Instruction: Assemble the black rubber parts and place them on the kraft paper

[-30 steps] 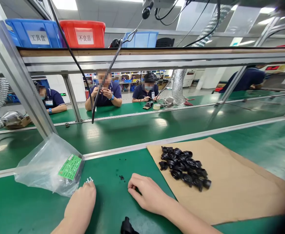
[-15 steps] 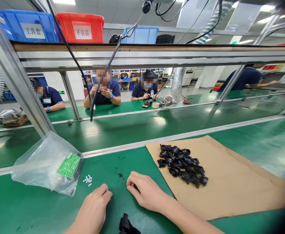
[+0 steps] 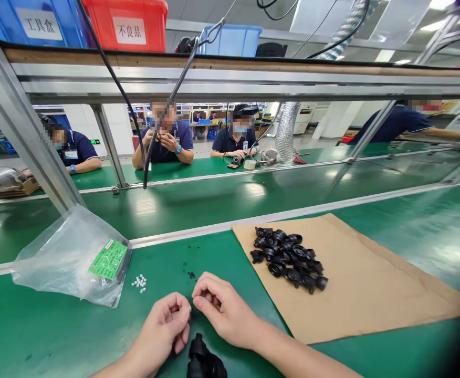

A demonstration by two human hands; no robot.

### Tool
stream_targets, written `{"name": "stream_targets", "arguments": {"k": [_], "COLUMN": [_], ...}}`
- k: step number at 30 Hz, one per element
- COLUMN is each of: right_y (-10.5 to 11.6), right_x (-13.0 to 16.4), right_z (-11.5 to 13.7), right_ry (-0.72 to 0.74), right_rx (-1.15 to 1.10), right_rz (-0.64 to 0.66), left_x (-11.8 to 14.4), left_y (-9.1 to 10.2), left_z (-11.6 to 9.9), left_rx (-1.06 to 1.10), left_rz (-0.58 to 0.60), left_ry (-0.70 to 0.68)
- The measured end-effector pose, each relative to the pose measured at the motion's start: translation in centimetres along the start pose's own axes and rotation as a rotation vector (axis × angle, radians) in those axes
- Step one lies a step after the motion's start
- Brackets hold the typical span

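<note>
My left hand (image 3: 164,326) is closed in a pinch above the green bench, thumb against the fingers; anything between them is too small to make out. Close beside it, fingertips nearly meeting, my right hand (image 3: 224,310) is also pinched, its contents hidden. Just below both hands lies a black plastic part (image 3: 203,359), cut off by the bottom edge. Tiny black pieces (image 3: 191,274) lie just beyond my right fingertips. A small cluster of white pieces (image 3: 139,282) sits on the bench left of my hands.
A clear plastic bag (image 3: 72,257) with a green label lies at left. On the right, several black round parts (image 3: 289,257) are heaped on brown cardboard (image 3: 356,294). A metal frame (image 3: 230,84) carries bins above, with a cable (image 3: 147,163) hanging down. Co-workers sit across the bench.
My hands have come closer together. The left has turned so its thumb and fingers pinch, and the right has moved left, away from the black pieces. The view has tilted slightly.
</note>
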State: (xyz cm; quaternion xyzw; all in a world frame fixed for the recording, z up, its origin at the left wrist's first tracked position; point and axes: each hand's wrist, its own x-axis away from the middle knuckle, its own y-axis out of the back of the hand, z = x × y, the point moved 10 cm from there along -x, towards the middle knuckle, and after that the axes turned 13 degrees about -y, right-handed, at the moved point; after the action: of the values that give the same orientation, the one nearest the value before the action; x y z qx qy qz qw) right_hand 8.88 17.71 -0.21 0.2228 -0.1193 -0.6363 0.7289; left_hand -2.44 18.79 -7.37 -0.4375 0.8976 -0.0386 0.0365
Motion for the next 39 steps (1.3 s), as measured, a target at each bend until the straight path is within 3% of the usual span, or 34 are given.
{"name": "stream_targets", "arguments": {"k": [3,13,18,23,32,39], "right_y": [-0.3,-1.1,-0.7,-1.0,-1.3,-0.4], "right_x": [0.2,0.1,0.2,1.1,1.9,0.9], "right_z": [0.5,0.5,0.8,1.6,2.8,1.5], "right_ry": [0.04,0.088,0.106,0.239,0.324,0.205], "right_rx": [-0.053,-0.058,0.023,0.202,0.31,0.066], "right_rz": [0.017,0.054,-0.019,-0.077,-0.051,-0.031], "left_x": [-0.2,-0.2,-0.2,-0.4,-0.3,-0.1], "left_y": [-0.5,-0.1,0.0,0.3,0.7,0.5], "left_z": [0.0,0.1,0.1,0.3,0.7,1.0], "left_rx": [0.134,0.127,0.142,0.189,0.275,0.125], "left_rz": [-0.027,-0.016,-0.034,-0.059,-0.077,-0.031], "left_ry": [-0.034,-0.056,-0.051,-0.045,-0.01,0.029]}}
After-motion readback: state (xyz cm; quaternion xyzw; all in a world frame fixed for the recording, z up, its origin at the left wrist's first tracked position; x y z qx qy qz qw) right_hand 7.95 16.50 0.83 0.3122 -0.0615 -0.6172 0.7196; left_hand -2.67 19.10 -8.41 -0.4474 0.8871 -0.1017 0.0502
